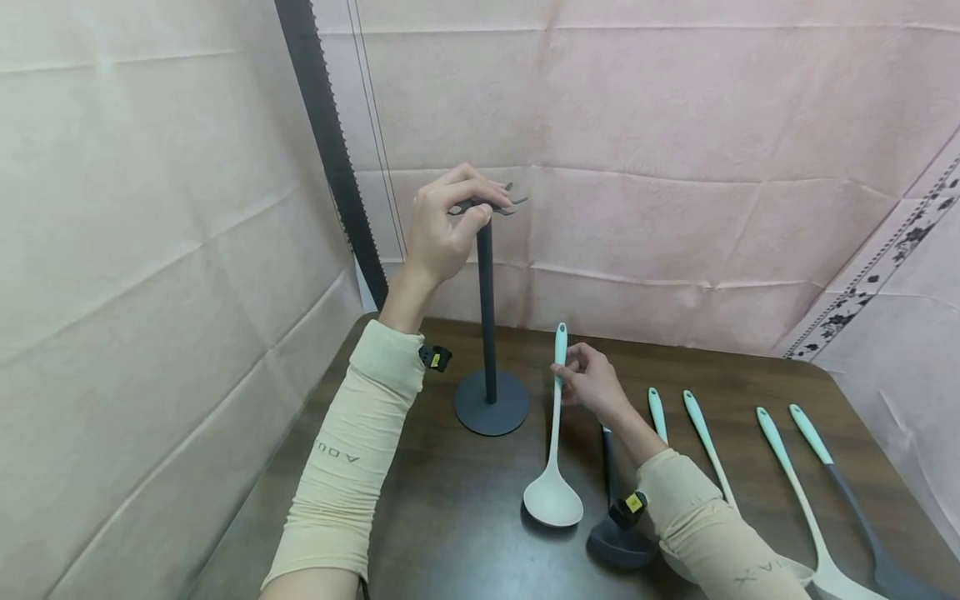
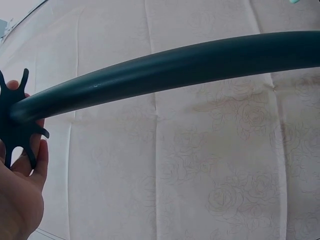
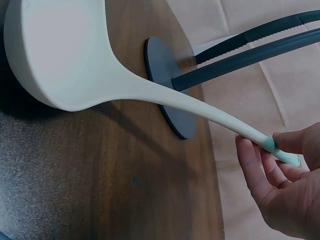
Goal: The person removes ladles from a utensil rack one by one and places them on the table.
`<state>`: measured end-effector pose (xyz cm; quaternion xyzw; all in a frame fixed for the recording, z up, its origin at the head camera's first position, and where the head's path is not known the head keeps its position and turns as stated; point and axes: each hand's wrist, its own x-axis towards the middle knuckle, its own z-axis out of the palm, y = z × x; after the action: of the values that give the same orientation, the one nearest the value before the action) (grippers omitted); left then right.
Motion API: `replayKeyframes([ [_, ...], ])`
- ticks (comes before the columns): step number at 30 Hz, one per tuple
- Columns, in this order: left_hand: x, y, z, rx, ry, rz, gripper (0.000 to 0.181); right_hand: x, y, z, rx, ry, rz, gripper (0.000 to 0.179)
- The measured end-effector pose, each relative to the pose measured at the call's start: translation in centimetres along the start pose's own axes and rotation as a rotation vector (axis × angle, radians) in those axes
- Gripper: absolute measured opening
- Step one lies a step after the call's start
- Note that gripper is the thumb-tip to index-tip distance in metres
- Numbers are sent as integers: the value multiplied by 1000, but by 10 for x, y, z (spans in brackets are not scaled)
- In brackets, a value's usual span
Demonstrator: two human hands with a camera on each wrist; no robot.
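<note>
My left hand (image 1: 450, 218) grips the hooked top of a dark utensil stand (image 1: 487, 312), thumb below and fingers over it. In the left wrist view, the stand's hook ring (image 2: 12, 117) spreads out against my fingers. My right hand (image 1: 592, 383) pinches the mint-green end of a white ladle (image 1: 553, 497) between thumb and fingers. The ladle hangs handle up, bowl close over the table, just right of the stand's round base (image 1: 491, 414). The right wrist view shows the ladle's bowl (image 3: 62, 50) at upper left and the handle running down to my fingertips.
Right of the ladle, a black ladle (image 1: 622, 546) lies partly under my right forearm. Several mint-handled utensils lie farther right, among them a dark-headed one (image 1: 855, 500). The brown table (image 1: 442, 500) ends at a cloth-covered wall (image 1: 637, 250) behind the stand.
</note>
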<state>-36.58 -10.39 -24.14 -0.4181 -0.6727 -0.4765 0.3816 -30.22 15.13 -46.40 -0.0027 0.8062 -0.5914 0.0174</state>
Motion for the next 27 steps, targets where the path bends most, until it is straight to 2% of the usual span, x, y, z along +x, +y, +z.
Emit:
replayKeyframes([
  [11, 1, -5, -4, -32, -33, 6, 35, 0, 9, 0, -11, -30, 25, 34],
  [19, -4, -6, -8, -44, -50, 12, 35, 0, 17, 0, -11, -54, 66, 35],
  [27, 3, -1, -14, 13, -130, 1, 32, 0, 15, -3, -18, -49, 64, 54],
])
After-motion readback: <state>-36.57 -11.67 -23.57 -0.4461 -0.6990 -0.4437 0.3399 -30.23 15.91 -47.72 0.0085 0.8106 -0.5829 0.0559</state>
